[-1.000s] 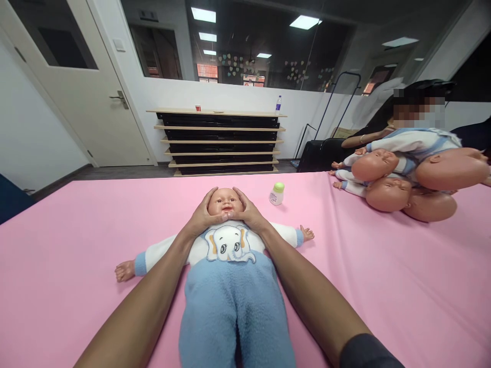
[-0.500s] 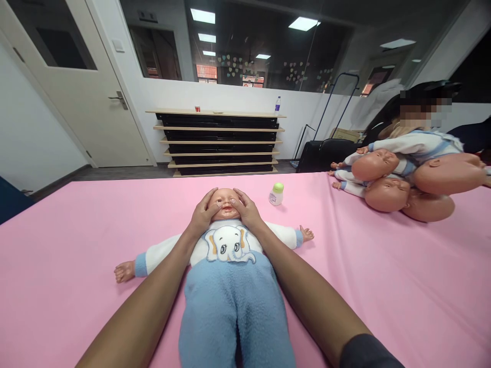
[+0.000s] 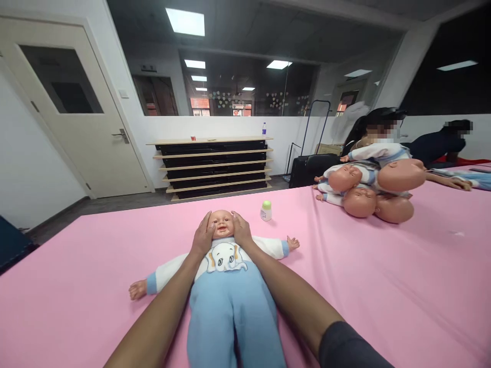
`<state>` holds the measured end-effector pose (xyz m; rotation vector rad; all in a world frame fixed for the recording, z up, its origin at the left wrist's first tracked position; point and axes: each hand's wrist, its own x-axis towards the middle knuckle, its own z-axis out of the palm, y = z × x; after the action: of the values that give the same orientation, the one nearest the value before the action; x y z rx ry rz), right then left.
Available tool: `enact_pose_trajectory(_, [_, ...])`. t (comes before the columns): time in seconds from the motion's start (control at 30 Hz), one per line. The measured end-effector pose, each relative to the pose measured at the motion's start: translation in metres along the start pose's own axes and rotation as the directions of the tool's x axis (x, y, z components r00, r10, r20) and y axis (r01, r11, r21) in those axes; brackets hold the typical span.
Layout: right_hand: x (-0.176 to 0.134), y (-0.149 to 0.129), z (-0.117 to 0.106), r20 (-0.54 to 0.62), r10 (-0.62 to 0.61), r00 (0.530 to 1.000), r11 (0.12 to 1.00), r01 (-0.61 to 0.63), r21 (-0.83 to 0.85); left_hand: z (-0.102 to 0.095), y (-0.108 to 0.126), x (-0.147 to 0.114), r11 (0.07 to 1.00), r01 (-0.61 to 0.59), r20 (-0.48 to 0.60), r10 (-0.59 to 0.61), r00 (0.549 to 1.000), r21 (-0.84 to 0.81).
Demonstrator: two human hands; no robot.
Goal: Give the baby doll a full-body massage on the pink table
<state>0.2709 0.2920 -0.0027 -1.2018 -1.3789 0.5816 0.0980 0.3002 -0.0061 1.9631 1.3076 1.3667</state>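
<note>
A baby doll (image 3: 230, 291) lies face up, arms spread, in a white top with an elephant patch and light blue trousers. My left hand (image 3: 202, 236) rests along one side of the doll's head (image 3: 222, 223), fingers stretched out. On the opposite side of the head, my right hand (image 3: 242, 230) lies with its fingers extended too. Both palms touch the cheeks, while the eyes, nose and mouth show between them. Beyond my right hand stands a small white bottle with a green cap (image 3: 266, 210).
A pink sheet (image 3: 364, 286) covers the table. Several more dolls (image 3: 360, 202) are piled at the right, with a person behind them and another person farther right. Stacked boards (image 3: 215, 168) stand by the back wall, near a folded trolley (image 3: 316, 128).
My thumbs have moved outward from beside the doll's nose and mouth to its cheeks, uncovering more of the face. The camera view has tilted up and turned right.
</note>
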Motion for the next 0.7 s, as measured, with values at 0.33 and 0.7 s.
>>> enact_pose_trajectory(0.33, [-0.047, -0.024, -0.091, 0.183, 0.025, 0.983, 0.571, 0.136, -0.81, -0.079, 0.012, -0.071, 0.636, -0.224, 0.209, 0.101, 0.973, 0.738])
enact_pose_trajectory(0.7, [-0.095, -0.033, -0.191, 0.313, 0.268, 0.911, 0.518, 0.137, -0.844, -0.159, 0.037, -0.159, 0.572, -0.033, 0.199, -0.231, 0.952, 0.82])
